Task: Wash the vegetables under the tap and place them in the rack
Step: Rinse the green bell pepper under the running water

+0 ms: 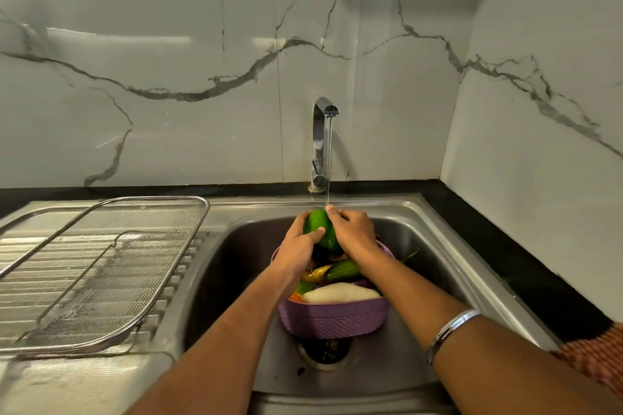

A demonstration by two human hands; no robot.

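Both my hands hold a smooth green vegetable over the sink, right under the thin stream of water from the chrome tap. My left hand grips it from the left with the thumb across its front. My right hand wraps its right side. Below them, a purple plastic basket stands in the steel sink with several vegetables, among them a white one, a yellow one and a dark green one. The metal mesh rack lies on the draining board at left.
The drain hole shows just in front of the basket. A black counter strip runs behind and to the right of the sink, backed by marble-patterned walls. A metal bangle sits on my right forearm.
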